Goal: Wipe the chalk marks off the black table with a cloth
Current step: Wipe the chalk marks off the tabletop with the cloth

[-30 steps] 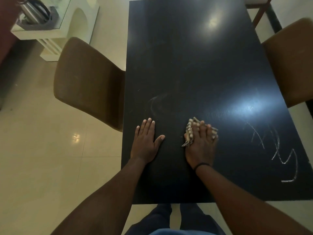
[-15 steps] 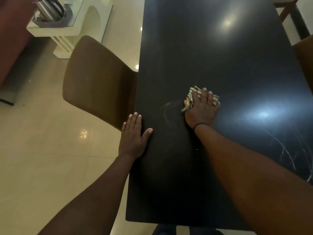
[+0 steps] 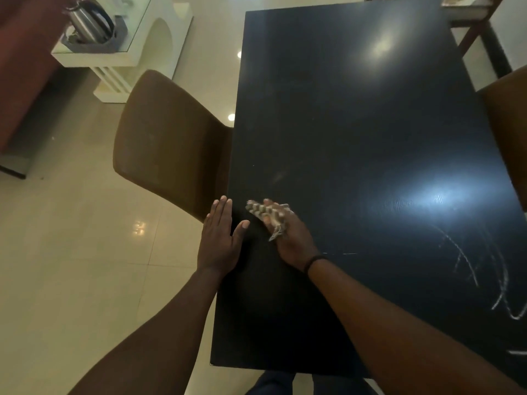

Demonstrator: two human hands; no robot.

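Glossy cream tiled floor (image 3: 71,266) reflecting ceiling lights; brown chair (image 3: 168,143) left of tabletop; second brown chair (image 3: 510,115) right; white side table (image 3: 142,49) bearing metal kettle (image 3: 88,21).

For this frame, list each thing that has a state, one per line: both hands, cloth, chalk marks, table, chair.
left hand: flat, fingers straight, resting on the table's left edge
right hand: holds the cloth, grip tilted
cloth: bunched, under the fingers
chalk marks: unwiped, at the right
black table: glossy, faint smear beyond the cloth
brown chair: tucked against the left edge
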